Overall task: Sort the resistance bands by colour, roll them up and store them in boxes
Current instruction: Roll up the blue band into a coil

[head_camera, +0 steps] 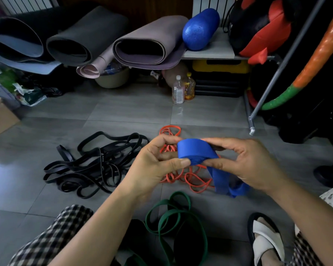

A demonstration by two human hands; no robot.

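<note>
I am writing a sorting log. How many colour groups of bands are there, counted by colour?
black heap: 1
orange heap: 1
green heap: 1
blue band: 1
Total: 4

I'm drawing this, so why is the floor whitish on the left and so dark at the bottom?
Head view: light glares off the floor tiles at the left edge; shadow covers the green band at the bottom; the left hand blurs slightly at the wrist, the blue band sharp.
</note>
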